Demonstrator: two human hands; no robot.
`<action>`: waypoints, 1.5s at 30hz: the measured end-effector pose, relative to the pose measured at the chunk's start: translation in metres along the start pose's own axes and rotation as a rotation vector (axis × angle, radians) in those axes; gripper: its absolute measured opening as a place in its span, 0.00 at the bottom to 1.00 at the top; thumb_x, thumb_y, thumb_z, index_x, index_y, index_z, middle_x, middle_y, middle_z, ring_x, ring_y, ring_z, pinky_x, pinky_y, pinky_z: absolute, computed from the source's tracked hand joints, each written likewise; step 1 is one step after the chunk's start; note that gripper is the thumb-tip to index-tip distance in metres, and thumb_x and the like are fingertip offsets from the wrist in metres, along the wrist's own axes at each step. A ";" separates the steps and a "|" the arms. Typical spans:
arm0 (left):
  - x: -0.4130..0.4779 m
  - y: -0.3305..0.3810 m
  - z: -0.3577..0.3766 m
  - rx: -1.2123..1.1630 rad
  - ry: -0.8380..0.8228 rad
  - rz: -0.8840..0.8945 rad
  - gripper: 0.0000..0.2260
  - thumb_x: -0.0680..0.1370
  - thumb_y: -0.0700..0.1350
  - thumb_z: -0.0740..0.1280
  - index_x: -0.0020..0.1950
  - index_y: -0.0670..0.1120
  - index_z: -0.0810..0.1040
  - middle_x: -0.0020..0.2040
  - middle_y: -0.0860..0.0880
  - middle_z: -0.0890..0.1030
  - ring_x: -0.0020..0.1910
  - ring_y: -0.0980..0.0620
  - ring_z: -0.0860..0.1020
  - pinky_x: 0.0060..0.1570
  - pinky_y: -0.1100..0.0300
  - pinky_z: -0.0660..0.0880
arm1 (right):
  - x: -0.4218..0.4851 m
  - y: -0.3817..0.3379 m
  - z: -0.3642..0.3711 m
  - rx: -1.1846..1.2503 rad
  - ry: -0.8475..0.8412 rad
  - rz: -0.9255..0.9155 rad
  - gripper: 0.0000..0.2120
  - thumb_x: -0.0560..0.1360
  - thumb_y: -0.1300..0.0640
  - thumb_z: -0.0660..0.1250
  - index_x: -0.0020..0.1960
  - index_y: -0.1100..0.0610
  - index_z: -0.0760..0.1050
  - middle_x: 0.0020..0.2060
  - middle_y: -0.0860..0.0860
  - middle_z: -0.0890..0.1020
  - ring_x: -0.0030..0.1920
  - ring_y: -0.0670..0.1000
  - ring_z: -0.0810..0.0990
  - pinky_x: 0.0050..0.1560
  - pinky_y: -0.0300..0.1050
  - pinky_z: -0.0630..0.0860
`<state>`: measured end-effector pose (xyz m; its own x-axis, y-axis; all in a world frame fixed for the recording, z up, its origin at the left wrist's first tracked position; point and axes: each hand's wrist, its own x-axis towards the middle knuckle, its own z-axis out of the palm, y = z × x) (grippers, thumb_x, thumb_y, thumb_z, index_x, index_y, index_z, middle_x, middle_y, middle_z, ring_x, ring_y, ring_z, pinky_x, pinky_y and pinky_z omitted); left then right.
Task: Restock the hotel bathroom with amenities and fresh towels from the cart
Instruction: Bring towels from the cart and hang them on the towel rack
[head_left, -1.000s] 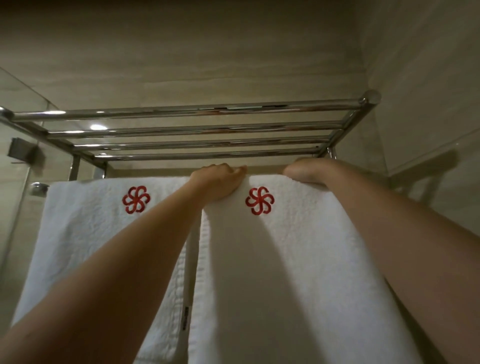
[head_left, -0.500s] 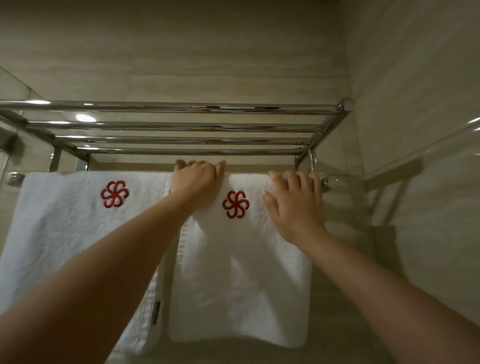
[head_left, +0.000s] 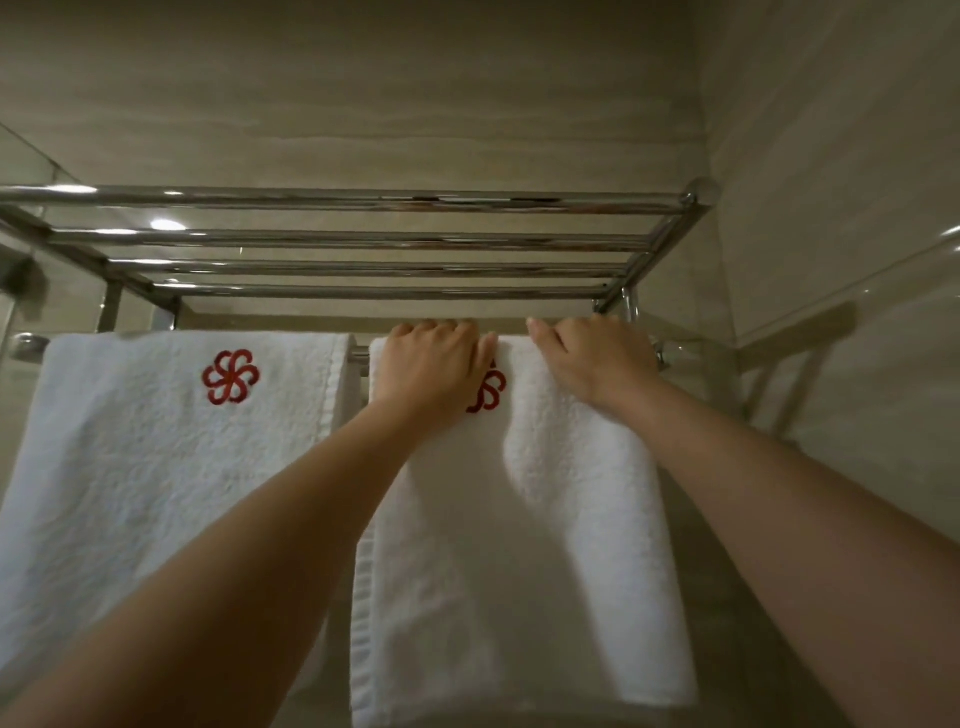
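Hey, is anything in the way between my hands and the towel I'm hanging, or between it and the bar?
Nothing visible. Both the left hand and right hand lie directly on the right towel, which already drapes over the bar. The left towel hangs beside it, apart, with bare bar between.
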<state>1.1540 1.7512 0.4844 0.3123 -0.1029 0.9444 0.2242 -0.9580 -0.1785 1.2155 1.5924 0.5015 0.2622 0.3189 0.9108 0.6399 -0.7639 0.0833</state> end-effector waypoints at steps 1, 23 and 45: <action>0.003 0.000 0.000 0.000 -0.016 -0.020 0.21 0.81 0.56 0.45 0.50 0.48 0.75 0.44 0.48 0.79 0.43 0.48 0.77 0.48 0.54 0.69 | 0.003 -0.001 -0.002 -0.006 -0.033 0.023 0.28 0.81 0.42 0.44 0.29 0.54 0.66 0.26 0.51 0.71 0.31 0.52 0.72 0.51 0.52 0.75; -0.062 -0.019 -0.072 -0.225 -0.272 0.075 0.24 0.80 0.55 0.55 0.74 0.47 0.59 0.74 0.47 0.63 0.73 0.47 0.60 0.73 0.48 0.54 | -0.070 -0.049 -0.073 -0.265 -0.190 0.081 0.21 0.80 0.49 0.52 0.70 0.56 0.64 0.68 0.55 0.71 0.67 0.57 0.66 0.64 0.52 0.64; -0.246 0.055 -0.269 -0.685 -0.796 0.723 0.14 0.79 0.54 0.58 0.55 0.47 0.75 0.53 0.46 0.79 0.49 0.46 0.76 0.48 0.56 0.71 | -0.334 -0.163 -0.289 -0.358 -1.054 0.412 0.15 0.79 0.45 0.56 0.60 0.50 0.72 0.56 0.49 0.77 0.52 0.50 0.75 0.53 0.46 0.73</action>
<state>0.8416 1.6515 0.3166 0.6820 -0.6964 0.2234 -0.6740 -0.7170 -0.1778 0.8147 1.4485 0.3004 0.9738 0.1891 0.1267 0.1738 -0.9771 0.1226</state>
